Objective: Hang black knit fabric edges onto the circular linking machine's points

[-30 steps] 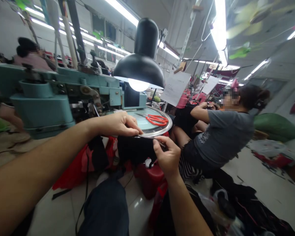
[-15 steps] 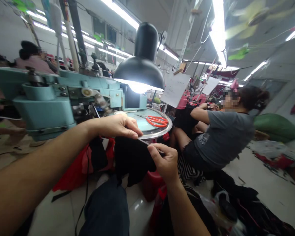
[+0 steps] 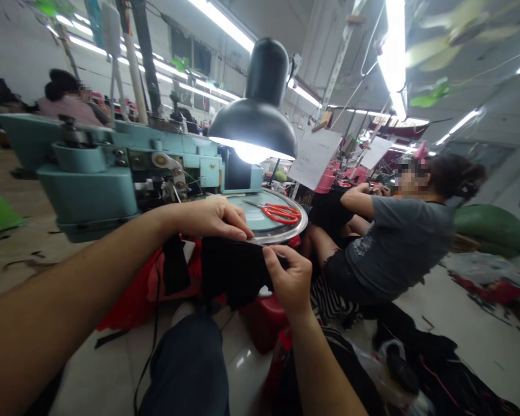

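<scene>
A piece of black fabric hangs from the rim of a round metal dial plate on a teal linking machine. My left hand presses the top edge of the fabric against the rim, fingers closed on it. My right hand pinches the fabric's right edge just below the rim. Red-handled scissors lie on the plate behind my hands.
A black desk lamp shines over the plate. A person in a grey shirt sits close on the right. Red fabric and a red bin lie under the machine. Dark garments are piled on the floor at right.
My right hand has slid slightly left and up along the fabric's edge, toward the rim. The view has shifted a little to the left. My left hand stays on the rim.
</scene>
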`<control>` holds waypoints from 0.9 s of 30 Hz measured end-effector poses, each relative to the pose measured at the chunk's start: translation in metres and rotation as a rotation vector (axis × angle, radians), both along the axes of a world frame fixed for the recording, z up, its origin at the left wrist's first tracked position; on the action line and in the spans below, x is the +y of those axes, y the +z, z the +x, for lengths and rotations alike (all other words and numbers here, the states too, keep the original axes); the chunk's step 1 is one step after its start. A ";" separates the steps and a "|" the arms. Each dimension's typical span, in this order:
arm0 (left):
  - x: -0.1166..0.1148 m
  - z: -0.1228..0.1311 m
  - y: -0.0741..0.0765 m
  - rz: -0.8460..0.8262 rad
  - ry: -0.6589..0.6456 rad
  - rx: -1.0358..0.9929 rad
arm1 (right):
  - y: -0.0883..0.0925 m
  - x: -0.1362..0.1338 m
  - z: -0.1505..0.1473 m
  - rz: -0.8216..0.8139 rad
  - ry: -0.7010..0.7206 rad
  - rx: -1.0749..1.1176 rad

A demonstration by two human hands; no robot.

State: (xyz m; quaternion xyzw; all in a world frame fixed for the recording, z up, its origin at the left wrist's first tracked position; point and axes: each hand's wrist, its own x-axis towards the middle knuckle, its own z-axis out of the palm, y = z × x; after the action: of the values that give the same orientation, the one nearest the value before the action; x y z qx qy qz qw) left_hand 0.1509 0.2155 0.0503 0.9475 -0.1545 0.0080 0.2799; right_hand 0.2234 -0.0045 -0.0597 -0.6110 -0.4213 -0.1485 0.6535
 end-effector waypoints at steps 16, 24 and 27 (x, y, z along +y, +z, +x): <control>-0.004 0.002 0.002 0.001 0.042 0.021 | -0.003 -0.011 0.000 0.039 -0.050 -0.082; 0.003 0.002 0.003 -0.046 -0.031 0.036 | -0.013 -0.004 0.002 0.095 -0.125 -0.191; 0.002 0.002 0.004 -0.065 -0.042 0.034 | -0.010 -0.001 0.001 0.054 -0.148 -0.100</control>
State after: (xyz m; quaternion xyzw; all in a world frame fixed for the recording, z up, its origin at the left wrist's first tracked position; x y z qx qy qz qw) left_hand 0.1527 0.2177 0.0543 0.9345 -0.1693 -0.0092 0.3131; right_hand 0.2248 -0.0054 -0.0692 -0.6146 -0.4030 -0.2381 0.6350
